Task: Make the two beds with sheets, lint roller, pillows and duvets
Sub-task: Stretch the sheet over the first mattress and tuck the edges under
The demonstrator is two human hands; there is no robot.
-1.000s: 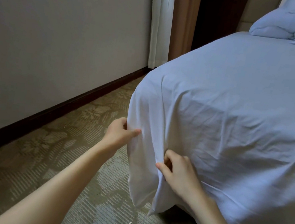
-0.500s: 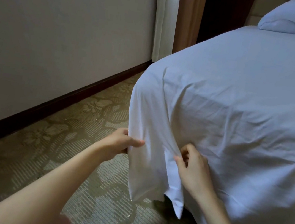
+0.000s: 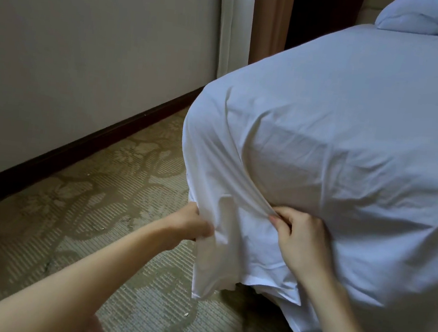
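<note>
Fingers of the right hand (image 3: 302, 242) pinch a gathered fold of the white cotton bed sheet (image 3: 337, 158) at the mattress's near corner. Beside it, the left hand (image 3: 191, 226) grips the sheet's hanging flap above the patterned olive carpet (image 3: 75, 203). Pale pillows (image 3: 429, 19) lie at the far edge.

- Sheet (image 3: 338, 153): thin white cloth, matt, finely creased, smoother across the top.
- Pillow (image 3: 423, 20): the same matt white cloth, softly puckered.
- Carpet (image 3: 97, 206): short ribbed pile, matt, rough-looking, with a woven flower pattern.
- Wall (image 3: 90, 39): smooth, matt.
- Skirting (image 3: 90, 144): dark, smooth, faint sheen.
- Curtains (image 3: 234, 21): matt cloth, one white, one brown.
</note>
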